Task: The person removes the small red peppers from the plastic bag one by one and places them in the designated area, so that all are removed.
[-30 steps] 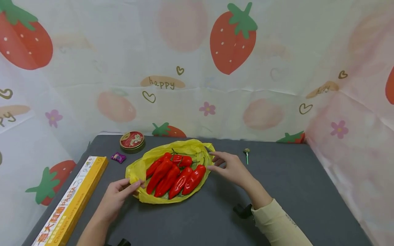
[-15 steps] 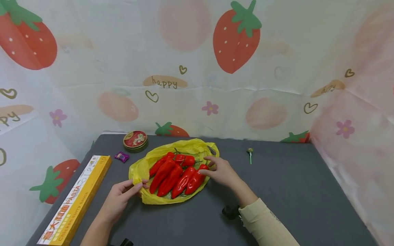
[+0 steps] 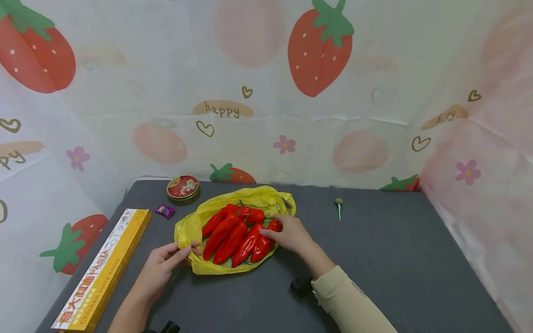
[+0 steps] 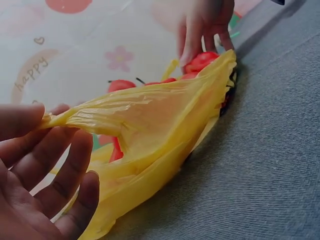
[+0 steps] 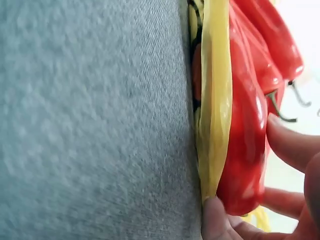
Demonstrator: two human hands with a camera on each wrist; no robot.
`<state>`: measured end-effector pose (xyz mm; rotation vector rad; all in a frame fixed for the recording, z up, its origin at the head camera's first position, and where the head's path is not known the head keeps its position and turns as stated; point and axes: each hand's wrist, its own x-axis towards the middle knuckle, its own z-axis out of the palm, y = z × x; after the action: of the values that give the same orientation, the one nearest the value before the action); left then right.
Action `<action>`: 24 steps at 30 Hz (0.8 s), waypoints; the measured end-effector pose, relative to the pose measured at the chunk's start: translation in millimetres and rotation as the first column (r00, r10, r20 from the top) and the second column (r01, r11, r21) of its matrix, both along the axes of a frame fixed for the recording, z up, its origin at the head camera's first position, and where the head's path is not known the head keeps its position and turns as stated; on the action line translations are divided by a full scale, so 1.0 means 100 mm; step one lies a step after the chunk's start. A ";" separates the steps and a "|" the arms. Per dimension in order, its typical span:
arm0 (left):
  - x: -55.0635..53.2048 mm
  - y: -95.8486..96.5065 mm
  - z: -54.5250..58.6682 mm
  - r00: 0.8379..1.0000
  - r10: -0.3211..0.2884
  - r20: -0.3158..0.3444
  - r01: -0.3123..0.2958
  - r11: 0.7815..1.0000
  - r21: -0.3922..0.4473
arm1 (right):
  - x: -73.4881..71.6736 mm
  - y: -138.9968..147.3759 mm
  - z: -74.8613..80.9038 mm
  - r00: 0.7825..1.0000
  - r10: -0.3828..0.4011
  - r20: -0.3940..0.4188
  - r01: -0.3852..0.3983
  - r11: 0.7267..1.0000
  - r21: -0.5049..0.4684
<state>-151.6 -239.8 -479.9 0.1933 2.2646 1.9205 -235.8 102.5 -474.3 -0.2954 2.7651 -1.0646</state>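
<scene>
A yellow plastic bag [image 3: 266, 192] lies on the table, spread round a pile of several glossy red chili peppers [image 3: 222, 233] with green stems. My left hand [image 3: 160, 263] pinches the bag's left rim between thumb and fingers; the left wrist view shows the gathered plastic [image 4: 95, 112] pulled up there. At the pile's right end, my right hand [image 3: 291, 233] has its thumb and fingers curled about the outermost red chili pepper [image 3: 261, 249]. In the right wrist view the fingertips sit round the end of that pepper [image 5: 245, 155], one of them right at the bag's rim.
On the left lies a long yellow-and-white pasta box [image 3: 102, 273]. A small purple-wrapped candy [image 3: 165, 211] and a round red-lidded tin [image 3: 183, 190] are behind it. A small green-stemmed flower [image 3: 339, 208] lies at the right back, before a strawberry-printed cloth [image 3: 258, 125].
My right hand has moved left and down from the bag's right rim onto the outermost pepper, and its fingers have closed about it. My left hand keeps its pinch on the bag.
</scene>
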 end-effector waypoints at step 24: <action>0.01 -0.02 0.03 1.000 -0.007 0.000 0.007 1.000 0.026 | 0.18 0.27 0.40 0.994 -0.096 -0.060 0.068 0.929 -0.364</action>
<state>-150.5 -241.9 -476.4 0.2034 2.2371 1.9468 -217.9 129.6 -433.8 -0.2719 2.6497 -1.6203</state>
